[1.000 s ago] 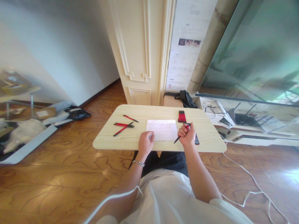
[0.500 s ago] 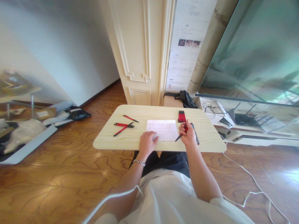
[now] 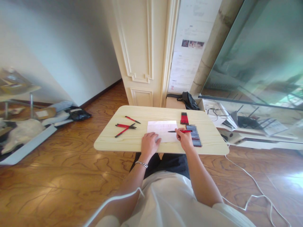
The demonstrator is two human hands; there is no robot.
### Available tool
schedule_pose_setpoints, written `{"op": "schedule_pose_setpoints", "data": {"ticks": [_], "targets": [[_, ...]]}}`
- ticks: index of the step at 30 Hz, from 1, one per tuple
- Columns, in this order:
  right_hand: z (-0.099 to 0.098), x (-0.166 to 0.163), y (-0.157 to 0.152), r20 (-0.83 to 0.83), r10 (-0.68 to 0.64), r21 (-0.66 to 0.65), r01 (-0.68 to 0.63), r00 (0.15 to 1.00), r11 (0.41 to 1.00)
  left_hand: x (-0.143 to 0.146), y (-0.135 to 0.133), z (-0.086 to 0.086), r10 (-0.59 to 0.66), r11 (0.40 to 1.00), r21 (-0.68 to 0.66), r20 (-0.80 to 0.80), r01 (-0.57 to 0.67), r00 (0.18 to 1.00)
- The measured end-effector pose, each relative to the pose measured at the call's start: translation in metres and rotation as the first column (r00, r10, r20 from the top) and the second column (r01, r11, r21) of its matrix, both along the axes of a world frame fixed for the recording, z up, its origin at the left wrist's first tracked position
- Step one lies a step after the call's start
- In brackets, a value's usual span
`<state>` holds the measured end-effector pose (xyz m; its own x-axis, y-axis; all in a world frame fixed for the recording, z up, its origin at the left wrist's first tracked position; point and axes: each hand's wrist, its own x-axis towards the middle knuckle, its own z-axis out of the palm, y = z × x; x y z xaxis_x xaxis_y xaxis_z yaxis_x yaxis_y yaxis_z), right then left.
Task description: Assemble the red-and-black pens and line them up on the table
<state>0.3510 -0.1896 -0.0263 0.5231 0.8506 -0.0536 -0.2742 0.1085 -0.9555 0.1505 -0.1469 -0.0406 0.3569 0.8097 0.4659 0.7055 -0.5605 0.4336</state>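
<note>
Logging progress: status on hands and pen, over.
Left hand at paper's near edge. Right hand holds red pen, tip over paper. Spare pens lie apart.

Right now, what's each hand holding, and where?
Right hand grips slim red-and-black pen mid-barrel; left hand holds nothing, resting on white paper sheet.

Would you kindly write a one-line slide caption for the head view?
Right hand holds a red pen over paper that the left hand touches on a table.
</note>
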Motion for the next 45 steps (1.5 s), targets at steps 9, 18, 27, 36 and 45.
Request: {"op": "schedule_pose_setpoints", "data": {"ticks": [9,18,27,36,45], "targets": [[-0.018,-0.004,0.010,0.270,0.071,-0.166,-0.026,0.960,0.986,0.000,0.000,0.002,0.000,0.999,-0.041,0.015,0.001,1.000],[-0.026,-0.004,0.010,0.532,0.031,-0.215,0.100,0.846,0.971,0.000,-0.004,0.008,0.032,0.998,-0.052,-0.098,-0.037,0.995],[-0.019,-0.007,0.009,0.600,0.081,-0.277,0.111,0.796,0.954,0.000,-0.003,0.006,0.022,1.000,-0.017,-0.072,-0.023,0.997],[-0.021,-0.007,0.010,0.516,0.036,-0.210,0.085,0.856,0.974,0.000,-0.003,0.005,0.025,0.999,-0.029,-0.057,-0.027,0.998],[0.000,-0.001,0.007,-0.087,-0.019,0.105,0.028,0.996,0.994,0.000,-0.003,0.006,0.027,1.000,-0.010,-0.089,-0.028,0.996]]}}
